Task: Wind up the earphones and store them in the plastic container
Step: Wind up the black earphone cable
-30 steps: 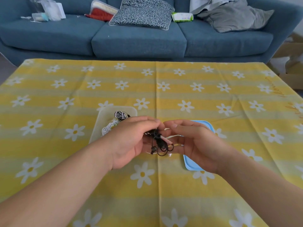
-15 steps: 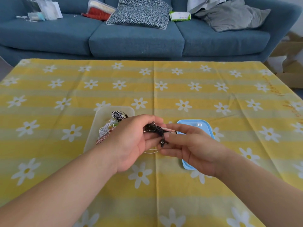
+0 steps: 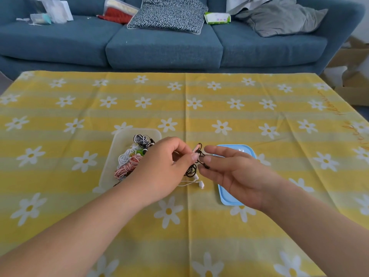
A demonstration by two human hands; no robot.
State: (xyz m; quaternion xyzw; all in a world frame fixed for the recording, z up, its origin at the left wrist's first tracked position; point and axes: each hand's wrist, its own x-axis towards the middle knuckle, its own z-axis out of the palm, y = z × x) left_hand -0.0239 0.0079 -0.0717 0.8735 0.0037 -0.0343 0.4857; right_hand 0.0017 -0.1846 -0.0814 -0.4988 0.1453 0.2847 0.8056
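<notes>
I see the left grip (image 3: 159, 166) pinching the loosely looped black earphone cable (image 3: 192, 170) just above the yellow daisy-print table (image 3: 259, 116), between the translucent plastic container (image 3: 108, 168) of coiled earphones and the light-blue plastic lid (image 3: 225, 198). The right grip (image 3: 237, 174) is spread wide, its straight fingertips touching the cable. White earphones (image 3: 200, 184) lie on the table below.

Orange cursive writing (image 3: 327, 100) runs along the tablecloth's (image 3: 299, 148) right edge, too skewed to read. The green packet (image 3: 217, 18) on the sofa (image 3: 163, 47) bears coloured letters, perhaps a brand, illegible.
</notes>
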